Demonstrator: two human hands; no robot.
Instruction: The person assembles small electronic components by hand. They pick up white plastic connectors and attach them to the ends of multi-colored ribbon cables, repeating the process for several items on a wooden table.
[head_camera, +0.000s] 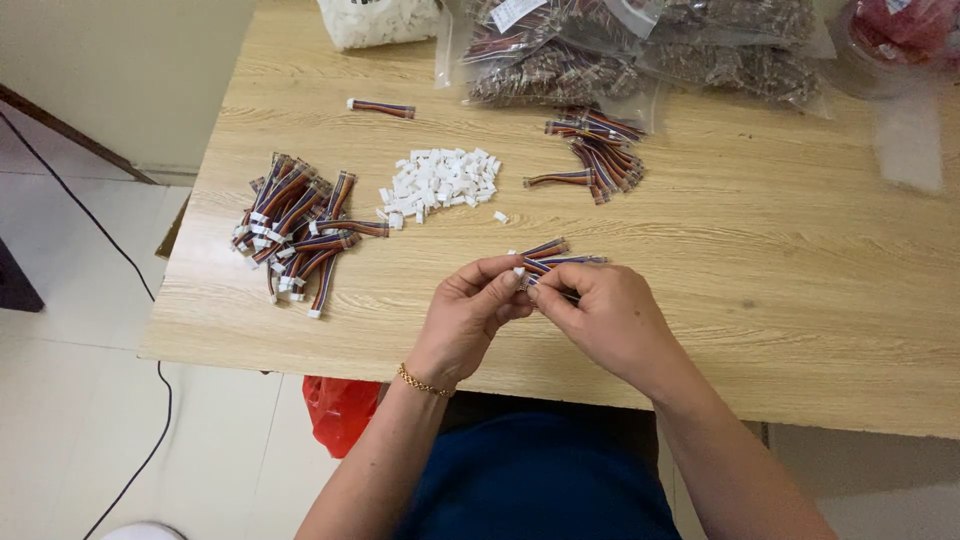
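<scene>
Head view, largest to smallest: wooden table (780, 300); clear bags of wire parts (640, 45) at 12 o'clock; heap of finished wire leads (295, 232) at 9 o'clock; pile of white connectors (440, 182) near centre; left hand (468, 315) and right hand (600, 315), fingers pinched together on one multicoloured wire lead (548, 258), its white plug between the fingertips

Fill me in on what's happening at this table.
A person holds a short multicoloured wire bundle between both hands, the left hand pinching a small white connector at its end, the right hand gripping the wires. On the wooden table lie a pile of white connectors, wire bundles with connectors and bare wire bundles.
</scene>
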